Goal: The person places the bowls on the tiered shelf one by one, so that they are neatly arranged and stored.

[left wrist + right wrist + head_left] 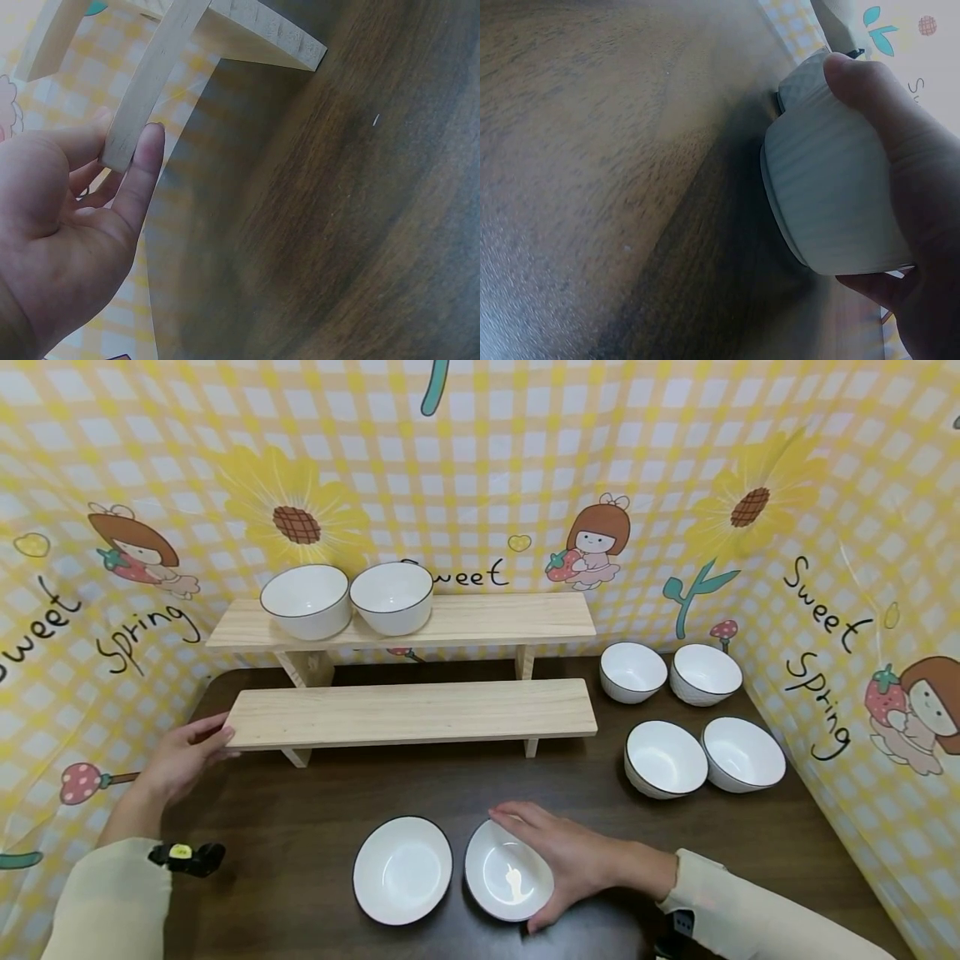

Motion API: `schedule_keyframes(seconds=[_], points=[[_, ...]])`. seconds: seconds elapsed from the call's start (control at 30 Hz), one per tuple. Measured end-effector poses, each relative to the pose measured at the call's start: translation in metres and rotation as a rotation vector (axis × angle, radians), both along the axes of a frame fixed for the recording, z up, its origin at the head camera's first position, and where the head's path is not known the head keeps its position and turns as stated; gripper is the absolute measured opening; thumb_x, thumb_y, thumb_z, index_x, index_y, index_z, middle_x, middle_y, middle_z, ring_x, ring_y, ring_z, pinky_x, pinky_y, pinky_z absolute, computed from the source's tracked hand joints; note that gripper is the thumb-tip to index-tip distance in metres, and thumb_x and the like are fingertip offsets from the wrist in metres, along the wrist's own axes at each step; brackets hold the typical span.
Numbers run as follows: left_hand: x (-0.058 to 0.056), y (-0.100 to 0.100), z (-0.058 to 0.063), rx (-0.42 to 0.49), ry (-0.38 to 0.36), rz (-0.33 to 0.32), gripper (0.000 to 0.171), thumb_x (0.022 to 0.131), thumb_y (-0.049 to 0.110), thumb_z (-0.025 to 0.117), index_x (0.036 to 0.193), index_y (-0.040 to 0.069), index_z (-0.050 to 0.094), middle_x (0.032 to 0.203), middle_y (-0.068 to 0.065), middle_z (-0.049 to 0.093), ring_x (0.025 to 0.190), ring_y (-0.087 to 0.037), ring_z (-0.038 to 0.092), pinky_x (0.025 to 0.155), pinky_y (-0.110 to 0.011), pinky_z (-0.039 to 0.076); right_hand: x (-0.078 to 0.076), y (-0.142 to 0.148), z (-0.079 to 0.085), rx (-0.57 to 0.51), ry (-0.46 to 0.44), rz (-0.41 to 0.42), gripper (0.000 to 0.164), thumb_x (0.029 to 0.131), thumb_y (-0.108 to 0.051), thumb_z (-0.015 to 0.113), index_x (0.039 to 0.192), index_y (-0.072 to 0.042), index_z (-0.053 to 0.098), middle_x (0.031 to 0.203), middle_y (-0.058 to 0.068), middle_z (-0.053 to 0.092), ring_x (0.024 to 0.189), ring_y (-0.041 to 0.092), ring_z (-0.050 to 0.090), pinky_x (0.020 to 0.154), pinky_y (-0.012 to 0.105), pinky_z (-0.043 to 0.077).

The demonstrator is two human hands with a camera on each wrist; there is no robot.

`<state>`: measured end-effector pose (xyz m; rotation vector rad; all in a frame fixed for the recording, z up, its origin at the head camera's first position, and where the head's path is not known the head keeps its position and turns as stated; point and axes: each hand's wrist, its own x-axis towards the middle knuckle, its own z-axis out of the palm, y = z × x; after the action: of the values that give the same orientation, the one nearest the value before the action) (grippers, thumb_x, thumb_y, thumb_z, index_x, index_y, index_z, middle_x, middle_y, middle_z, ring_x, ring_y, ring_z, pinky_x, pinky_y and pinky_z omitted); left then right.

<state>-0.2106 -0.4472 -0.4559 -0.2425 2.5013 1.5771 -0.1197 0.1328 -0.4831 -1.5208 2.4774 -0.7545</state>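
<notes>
With its thumb on top and fingers below, my left hand (187, 756) pinches the left end of the lower board of a two-step wooden shelf (412, 714). The left wrist view shows the board's end (139, 112) between thumb and fingers. My right hand (566, 860) grips a white, dark-rimmed bowl (504, 875) by its right side, thumb and fingers spread around the rim. In the right wrist view its fluted outer wall (832, 180) shows, the base close over the dark table. Just left of it sits a matching white bowl (402, 870), upright.
Two deeper white bowls (306, 597) stand side by side on the shelf's upper board (510, 618). Several smaller white bowls (665, 756) are grouped on the table's right side. Yellow checked cloth (480, 468) walls in the back and both sides of the dark wooden table (300, 827).
</notes>
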Motion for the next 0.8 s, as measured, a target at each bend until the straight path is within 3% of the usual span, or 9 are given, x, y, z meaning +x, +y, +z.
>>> schedule_keyframes(seconds=[0.5, 0.8], points=[[0.002, 0.002, 0.001, 0.007, 0.004, -0.012, 0.067, 0.11, 0.03, 0.043, 0.157, -0.01, 0.018, 0.155, -0.041, 0.021, 0.088, 0.006, 0.065, 0.082, -0.015, 0.057, 0.001, -0.001, 0.006, 0.004, 0.026, -0.01, 0.129, 0.062, -0.061, 0.091, 0.158, -0.002, 0.029, 0.154, 0.011, 0.037, 0.138, 0.023, 0.043, 0.103, 0.043, 0.052], [0.0, 0.0, 0.0, 0.007, 0.004, -0.004, 0.072, 0.109, 0.035, 0.045, 0.157, -0.01, 0.018, 0.155, -0.04, 0.022, 0.089, 0.005, 0.066, 0.083, -0.016, 0.057, -0.007, 0.003, 0.022, -0.01, -0.002, -0.03, 0.128, 0.062, -0.056, 0.093, 0.159, -0.005, 0.027, 0.154, 0.012, 0.036, 0.137, 0.027, 0.046, 0.104, 0.044, 0.051]])
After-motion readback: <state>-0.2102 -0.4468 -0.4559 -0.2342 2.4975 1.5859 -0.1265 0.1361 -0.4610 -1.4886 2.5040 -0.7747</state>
